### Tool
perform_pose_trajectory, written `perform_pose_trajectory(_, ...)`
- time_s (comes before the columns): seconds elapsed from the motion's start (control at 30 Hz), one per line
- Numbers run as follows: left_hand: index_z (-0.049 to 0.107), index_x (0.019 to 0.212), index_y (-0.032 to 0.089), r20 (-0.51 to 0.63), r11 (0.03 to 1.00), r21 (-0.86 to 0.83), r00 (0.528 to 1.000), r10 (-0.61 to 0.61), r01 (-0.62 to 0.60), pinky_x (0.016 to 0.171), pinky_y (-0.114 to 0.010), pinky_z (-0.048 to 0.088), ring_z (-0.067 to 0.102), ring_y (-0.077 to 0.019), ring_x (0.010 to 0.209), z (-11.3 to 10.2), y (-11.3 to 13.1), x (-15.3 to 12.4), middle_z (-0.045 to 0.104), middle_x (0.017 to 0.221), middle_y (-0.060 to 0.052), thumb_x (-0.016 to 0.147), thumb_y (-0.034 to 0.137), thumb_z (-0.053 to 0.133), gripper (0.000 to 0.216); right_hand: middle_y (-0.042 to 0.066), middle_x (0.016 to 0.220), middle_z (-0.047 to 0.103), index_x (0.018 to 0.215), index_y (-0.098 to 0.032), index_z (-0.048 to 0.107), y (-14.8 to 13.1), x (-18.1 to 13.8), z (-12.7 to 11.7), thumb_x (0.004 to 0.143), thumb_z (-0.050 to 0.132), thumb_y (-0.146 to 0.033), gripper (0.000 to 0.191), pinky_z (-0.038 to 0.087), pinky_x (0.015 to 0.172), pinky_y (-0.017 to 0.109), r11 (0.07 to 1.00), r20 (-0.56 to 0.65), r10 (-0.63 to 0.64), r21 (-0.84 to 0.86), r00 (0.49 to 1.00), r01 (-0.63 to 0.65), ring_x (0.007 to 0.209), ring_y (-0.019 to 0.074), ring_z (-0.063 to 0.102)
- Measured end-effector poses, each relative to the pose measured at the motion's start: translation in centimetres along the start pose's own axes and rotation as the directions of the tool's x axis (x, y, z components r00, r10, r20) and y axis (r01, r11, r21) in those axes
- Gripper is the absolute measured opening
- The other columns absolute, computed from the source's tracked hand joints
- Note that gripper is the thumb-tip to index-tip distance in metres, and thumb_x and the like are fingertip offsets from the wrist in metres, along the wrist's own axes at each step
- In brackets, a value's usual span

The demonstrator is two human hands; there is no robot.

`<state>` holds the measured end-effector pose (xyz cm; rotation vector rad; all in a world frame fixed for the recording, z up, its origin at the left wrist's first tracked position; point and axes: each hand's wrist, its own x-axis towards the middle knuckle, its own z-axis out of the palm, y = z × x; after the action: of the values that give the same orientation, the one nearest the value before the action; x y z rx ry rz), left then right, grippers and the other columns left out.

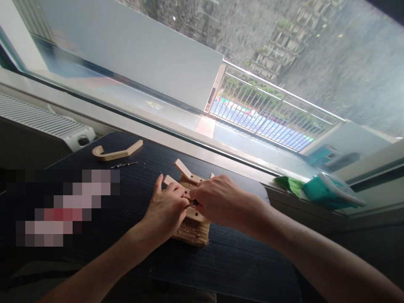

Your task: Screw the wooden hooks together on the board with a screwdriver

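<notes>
Where the perforated tan block (192, 237) rests on the tabletop (246, 261), its near end shows uncovered in front of both hands, with small holes across the surface. The left hand (168, 202) lies over the left side of the block, fingers bent onto the wooden parts; whether it grips or only braces cannot be told. The right hand (222, 195), just beside it, is clamped over the right side of the block around a slim tool (195, 202), whose dark part shows between the hands; its tip is hidden. The step in hand appears to be tool work at a hole in one of the drilled wooden bars (183, 167) set across the block. The next move likely calls for a steady left-hand brace and a tool aligned with its hole; a tilted tool could slip. Beyond the block to the left lie thin metal pieces (123, 165), too small to identify, and past them a curved wooden piece (118, 154). Farther out, a radiator (47, 120) stands left of the block, and a green cloth (288, 185) and teal container (325, 189) right of it; beyond the window is a railing (261, 105).
</notes>
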<state>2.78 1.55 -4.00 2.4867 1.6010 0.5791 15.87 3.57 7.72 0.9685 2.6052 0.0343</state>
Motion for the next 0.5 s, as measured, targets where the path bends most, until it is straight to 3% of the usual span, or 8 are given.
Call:
perform_pose_trajectory(0.23, 0.07, 0.08, 0.023, 0.003, 1.0, 0.002, 1.0, -0.011, 0.011, 0.111, -0.066, 0.012, 0.057, -0.0252, 0.106, 0.29, -0.11, 0.04, 0.071, 0.094, -0.003, 0.076, 0.009, 0.058, 0.018, 0.007, 0.078, 0.069, 0.077, -0.014, 0.068, -0.42, 0.33, -0.16, 0.081, 0.055, -0.006, 0.016, 0.041, 0.063, 0.03, 1.0, 0.046, -0.003, -0.007, 0.999, 0.004, 0.07, 0.0206, 0.064)
perform_pose_trajectory(0.5, 0.07, 0.074, 0.023, 0.012, 1.0, 0.002, 1.0, 0.0, 0.0, 0.111, -0.067, 0.013, 0.058, -0.0259, 0.107, 0.1, 0.02, 0.09, 0.071, 0.094, -0.003, 0.076, 0.009, 0.057, 0.02, 0.008, 0.08, 0.071, 0.081, -0.015, 0.068, -0.16, 0.43, -0.72, 0.088, 0.052, -0.018, 0.018, 0.037, 0.058, 0.027, 1.0, 0.093, 0.021, 0.012, 0.995, -0.022, 0.076, 0.02, 0.066)
